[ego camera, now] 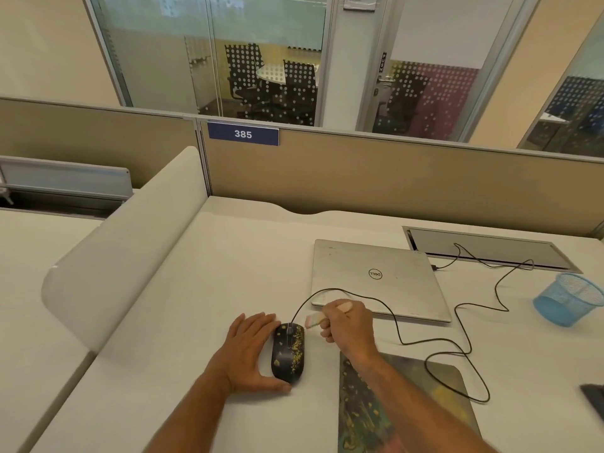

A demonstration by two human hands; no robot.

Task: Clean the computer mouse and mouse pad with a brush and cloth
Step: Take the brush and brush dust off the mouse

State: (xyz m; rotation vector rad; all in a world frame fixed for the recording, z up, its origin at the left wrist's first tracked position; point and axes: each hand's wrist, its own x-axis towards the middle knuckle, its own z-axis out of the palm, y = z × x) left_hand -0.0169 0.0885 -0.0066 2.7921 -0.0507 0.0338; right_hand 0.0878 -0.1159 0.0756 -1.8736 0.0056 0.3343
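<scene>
Two hands busy: left hand [251, 349] cups mouse [288, 353], fingers straight; right hand [348, 322] grips brush [314, 320], blurred, probably bristles.

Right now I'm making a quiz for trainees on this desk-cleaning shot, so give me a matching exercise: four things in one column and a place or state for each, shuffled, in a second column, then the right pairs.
Things:
1. mouse
2. laptop
3. mesh cup
4. mouse pad

Places or states:
A. blue, at the desk's far right
B. closed, lid up, behind the hands
C. speckled with yellow bits, steadied by the left hand
D. flat under the right forearm

The right hand grips the brush by the mouse.

Pairs: 1-C, 2-B, 3-A, 4-D
</scene>
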